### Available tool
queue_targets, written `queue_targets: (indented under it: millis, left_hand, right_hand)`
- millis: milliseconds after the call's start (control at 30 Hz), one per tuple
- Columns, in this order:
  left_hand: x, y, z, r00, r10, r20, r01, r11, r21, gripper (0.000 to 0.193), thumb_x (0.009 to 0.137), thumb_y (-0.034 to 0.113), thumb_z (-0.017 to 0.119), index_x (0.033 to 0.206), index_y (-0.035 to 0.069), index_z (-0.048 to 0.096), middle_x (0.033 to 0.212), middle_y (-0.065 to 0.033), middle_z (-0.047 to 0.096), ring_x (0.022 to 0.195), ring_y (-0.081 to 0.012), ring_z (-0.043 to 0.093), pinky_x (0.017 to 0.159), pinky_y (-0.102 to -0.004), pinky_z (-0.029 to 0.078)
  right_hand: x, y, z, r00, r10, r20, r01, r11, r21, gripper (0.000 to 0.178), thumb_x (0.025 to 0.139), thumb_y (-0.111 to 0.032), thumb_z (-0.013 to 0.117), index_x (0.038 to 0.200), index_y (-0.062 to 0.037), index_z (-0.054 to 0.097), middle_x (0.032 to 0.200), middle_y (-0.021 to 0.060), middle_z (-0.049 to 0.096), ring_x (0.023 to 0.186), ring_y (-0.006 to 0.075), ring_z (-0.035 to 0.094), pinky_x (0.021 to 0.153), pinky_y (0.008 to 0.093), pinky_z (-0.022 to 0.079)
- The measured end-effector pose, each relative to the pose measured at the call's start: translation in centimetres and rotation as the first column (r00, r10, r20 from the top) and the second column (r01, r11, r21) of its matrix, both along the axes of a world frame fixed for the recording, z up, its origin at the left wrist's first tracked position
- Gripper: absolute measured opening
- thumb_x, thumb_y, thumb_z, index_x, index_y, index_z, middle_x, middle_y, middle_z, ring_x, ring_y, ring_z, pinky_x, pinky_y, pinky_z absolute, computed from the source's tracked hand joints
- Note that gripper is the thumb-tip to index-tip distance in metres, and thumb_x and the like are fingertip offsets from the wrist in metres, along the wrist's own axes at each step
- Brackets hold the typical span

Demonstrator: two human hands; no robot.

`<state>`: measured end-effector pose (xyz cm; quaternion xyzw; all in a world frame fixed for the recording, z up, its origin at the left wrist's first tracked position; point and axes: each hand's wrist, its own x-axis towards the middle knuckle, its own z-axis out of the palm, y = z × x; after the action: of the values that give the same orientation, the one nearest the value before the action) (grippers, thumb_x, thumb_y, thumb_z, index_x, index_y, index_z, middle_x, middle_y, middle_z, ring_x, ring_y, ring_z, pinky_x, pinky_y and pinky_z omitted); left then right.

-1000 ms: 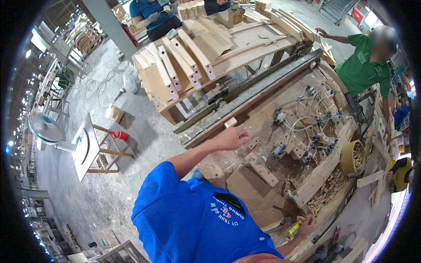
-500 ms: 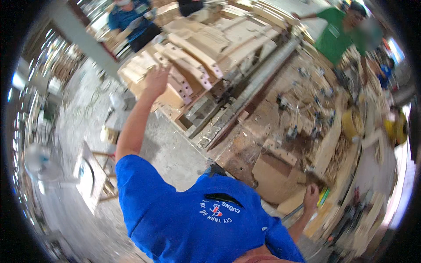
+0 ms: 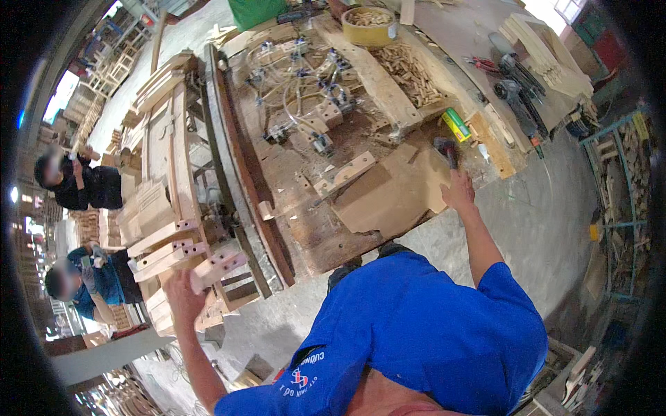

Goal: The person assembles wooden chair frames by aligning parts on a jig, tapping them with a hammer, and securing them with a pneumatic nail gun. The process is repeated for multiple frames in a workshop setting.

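Note:
My left hand (image 3: 185, 299) is closed on the end of a pale wooden piece (image 3: 219, 269) with several drilled holes. More drilled wooden pieces (image 3: 166, 258) lie just beyond it on the left-hand bench. Over the right-hand worktable, my right hand (image 3: 458, 190) is closed round the lower part of what looks like a hammer (image 3: 445, 148), its dark head pointing away from me; the grip is partly hidden by my fingers. A brown sheet of board (image 3: 392, 187) lies beside that hand, with a drilled wooden block (image 3: 345, 175) at its far edge.
Clear hoses and metal fittings (image 3: 305, 80) spread over the worktable (image 3: 305, 239). Dowels (image 3: 409, 73) fill a wooden trough beside a yellow tub (image 3: 369, 28). A green-yellow tube (image 3: 456, 125) and nail guns (image 3: 517, 90) lie to the right. Two people (image 3: 97, 277) stand at the left.
My view has swung round toward the worktable. My left hand, which was reaching over the row of drilled pieces, now grips one. My right hand has moved forward beside the brown board.

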<state>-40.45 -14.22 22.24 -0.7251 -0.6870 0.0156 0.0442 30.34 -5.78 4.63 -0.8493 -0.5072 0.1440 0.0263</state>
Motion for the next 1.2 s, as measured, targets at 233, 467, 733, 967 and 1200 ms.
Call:
queue_targets:
  millis: [233, 467, 733, 967, 1200]
  left_hand:
    - [24.0, 6.1, 0.8, 0.923, -0.258, 0.287, 0.287, 0.956, -0.064, 0.050, 0.069, 0.029, 0.087, 0.105, 0.010, 0.057, 0.095, -0.0115, 0.061, 0.091, -0.0352, 0.065, 0.075, -0.0464, 0.053]
    - [37.5, 12.0, -11.0, 0.844, -0.407, 0.348, 0.478, 0.866, -0.146, 0.053, 0.073, 0.039, 0.083, 0.111, 0.011, 0.060, 0.100, -0.0123, 0.062, 0.098, -0.0351, 0.065, 0.081, -0.0485, 0.053]
    - [42.0, 15.1, -19.6, 0.856, -0.406, 0.321, 0.475, 0.862, -0.177, 0.057, 0.071, 0.032, 0.083, 0.119, 0.011, 0.059, 0.103, -0.0128, 0.059, 0.099, -0.0333, 0.061, 0.078, -0.0470, 0.050]
    - [41.4, 14.9, -20.8, 0.857, -0.383, 0.346, 0.453, 0.879, -0.148, 0.066, 0.069, 0.033, 0.085, 0.125, 0.012, 0.058, 0.100, -0.0115, 0.057, 0.093, -0.0315, 0.059, 0.074, -0.0432, 0.046]
    - [41.5, 16.7, -20.8, 0.851, -0.394, 0.346, 0.473, 0.862, -0.183, 0.072, 0.067, 0.039, 0.086, 0.127, 0.013, 0.057, 0.099, -0.0088, 0.058, 0.092, -0.0283, 0.059, 0.076, -0.0419, 0.047]
  right_hand:
    - [3.9, 1.1, -4.6, 0.996, 0.048, -0.077, -0.046, 0.998, 0.034, 0.051, 0.088, -0.033, 0.074, 0.130, -0.0087, 0.057, 0.127, 0.0221, 0.061, 0.116, 0.0413, 0.062, 0.092, 0.0551, 0.054]
    - [6.8, 3.0, -5.5, 0.982, 0.086, -0.167, -0.065, 0.990, 0.126, 0.034, 0.089, -0.028, 0.073, 0.113, -0.0062, 0.066, 0.103, 0.0206, 0.068, 0.100, 0.0401, 0.068, 0.085, 0.0538, 0.055]
    - [9.7, 13.9, -0.1, 0.902, 0.237, -0.360, -0.060, 0.896, 0.441, 0.023, 0.089, -0.021, 0.069, 0.104, -0.0031, 0.068, 0.096, 0.0205, 0.070, 0.094, 0.0378, 0.069, 0.081, 0.0485, 0.054]
    - [9.3, 33.1, -2.3, 0.897, 0.365, -0.250, -0.285, 0.909, 0.304, 0.036, 0.092, -0.020, 0.063, 0.123, -0.0040, 0.064, 0.123, 0.0236, 0.063, 0.113, 0.0436, 0.061, 0.096, 0.0503, 0.050]
    - [10.6, 44.9, -12.5, 0.887, 0.399, -0.233, -0.315, 0.891, 0.326, 0.057, 0.097, -0.015, 0.049, 0.152, -0.0012, 0.040, 0.155, 0.0243, 0.044, 0.143, 0.0405, 0.044, 0.118, 0.0473, 0.037]
